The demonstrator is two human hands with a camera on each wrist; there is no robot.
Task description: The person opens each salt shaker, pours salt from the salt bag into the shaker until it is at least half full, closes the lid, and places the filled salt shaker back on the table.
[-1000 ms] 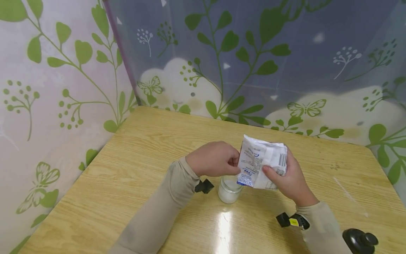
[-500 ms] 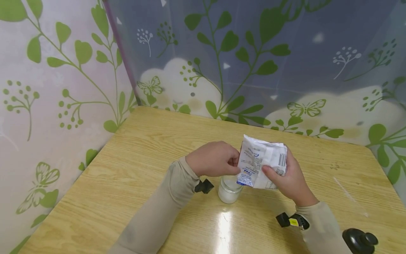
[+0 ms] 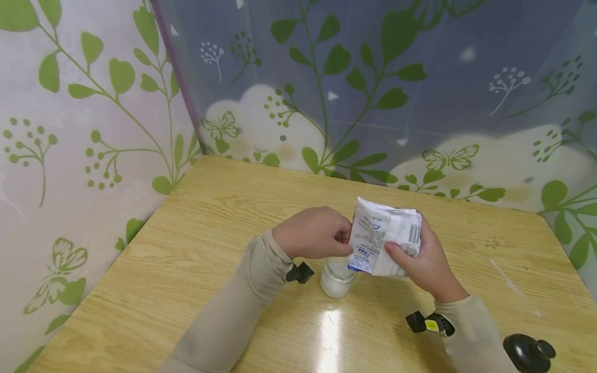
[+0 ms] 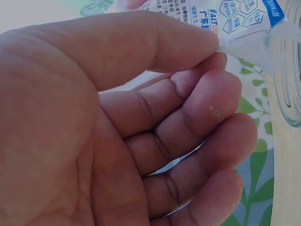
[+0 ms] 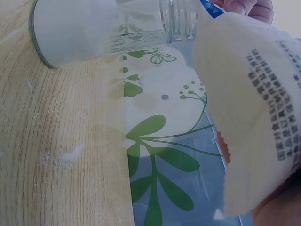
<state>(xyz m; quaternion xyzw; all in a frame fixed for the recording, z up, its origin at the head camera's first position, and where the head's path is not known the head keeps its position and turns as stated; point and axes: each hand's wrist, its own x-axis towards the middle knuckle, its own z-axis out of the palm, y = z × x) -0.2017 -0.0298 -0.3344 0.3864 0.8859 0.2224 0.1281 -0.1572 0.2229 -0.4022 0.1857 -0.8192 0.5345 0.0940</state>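
Observation:
A white salt bag [image 3: 384,235] with blue print and a barcode is held tilted above the table, its lower left corner over a glass jar [image 3: 337,282]. My right hand [image 3: 429,267] grips the bag from the right, thumb across the printed face. At the bag's left edge, my left hand [image 3: 313,233] pinches a corner between thumb and forefinger, the other fingers curled loosely, as the left wrist view shows. The jar stands upright. Seen from the right wrist, white salt [image 5: 75,28] fills its lower part, and the bag's blue corner [image 5: 212,8] is at its mouth.
The wooden table [image 3: 210,207] meets leaf-patterned walls at the left and back. A black round object with a knob [image 3: 529,353] sits at the lower right. White grains [image 5: 70,153] lie scattered on the wood. Small black cameras are strapped to both wrists.

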